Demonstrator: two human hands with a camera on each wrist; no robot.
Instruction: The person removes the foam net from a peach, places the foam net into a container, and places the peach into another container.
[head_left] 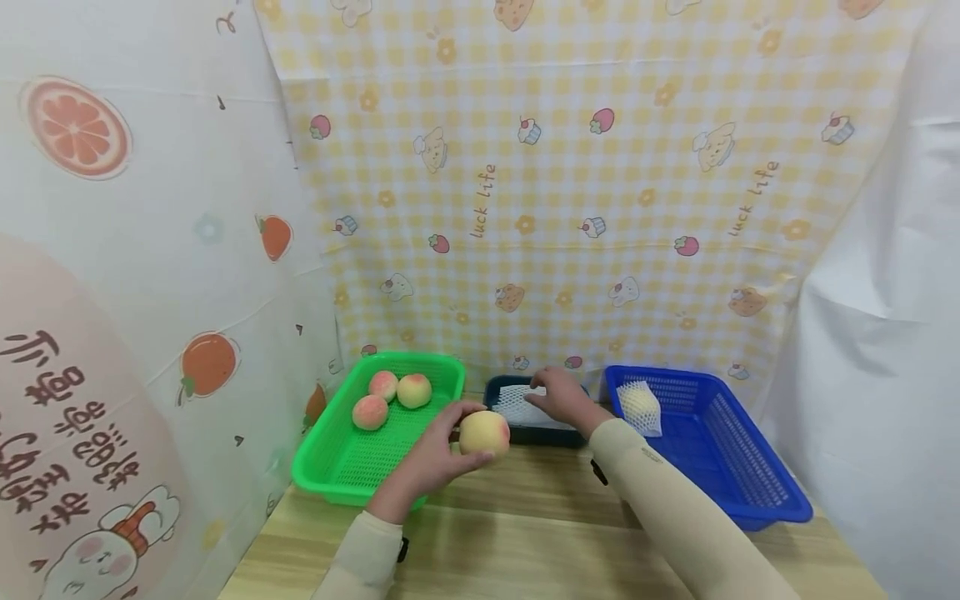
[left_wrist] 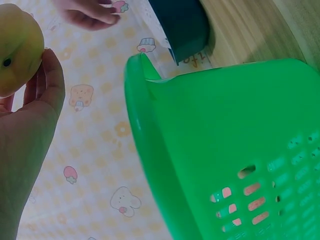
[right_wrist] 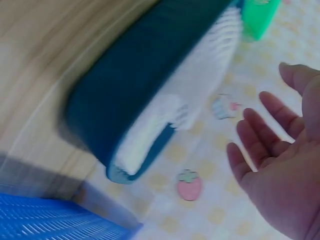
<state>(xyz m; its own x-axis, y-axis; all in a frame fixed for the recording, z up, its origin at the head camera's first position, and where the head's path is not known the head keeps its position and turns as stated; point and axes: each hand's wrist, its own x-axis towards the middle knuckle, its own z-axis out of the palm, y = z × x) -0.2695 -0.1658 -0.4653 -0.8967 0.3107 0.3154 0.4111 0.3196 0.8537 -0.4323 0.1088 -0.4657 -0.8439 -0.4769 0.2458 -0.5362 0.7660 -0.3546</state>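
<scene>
In the head view, my left hand (head_left: 438,450) grips a yellow peach (head_left: 484,435) with a pink blush, up in front of the green basket's right side. The left wrist view shows that peach (left_wrist: 19,55) between thumb and fingers, a small dark spot on it. My right hand (head_left: 562,397) hovers over a dark teal tray (head_left: 551,436) holding white foam net sleeves (head_left: 516,405). Its fingers are relaxed and spread in the right wrist view, apart from the sleeves, with nothing between them.
A green basket (head_left: 367,467) at left holds three peaches (head_left: 371,412). At right, a blue basket (head_left: 686,454) contains one fruit in a foam net (head_left: 640,408). All stand on a wooden table (head_left: 517,533), backed by a checked yellow cloth (head_left: 540,183).
</scene>
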